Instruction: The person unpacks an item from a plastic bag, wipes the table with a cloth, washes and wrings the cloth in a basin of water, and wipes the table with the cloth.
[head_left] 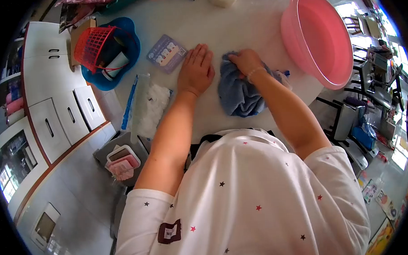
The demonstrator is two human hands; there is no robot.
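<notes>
My left hand (196, 70) lies flat on the pale table, fingers stretched out, its tips touching or just beside a small purple card (166, 53) with cartoon figures. In my right hand (248, 62) is a bunched blue-grey cloth (238, 91), gripped at its upper end, with the rest heaped on the table toward my body. The fingertips of that hand are partly hidden in the folds. A clear plastic bag with white fluffy stuff (154, 104) lies beside my left forearm.
A pink basin (327, 42) stands at the table's right edge. At the left, a blue basin (132, 40) holds a red basket (92, 47). A blue strip (130, 102) lies near the left edge. Below is a grey bin (139, 153) with pink and white containers.
</notes>
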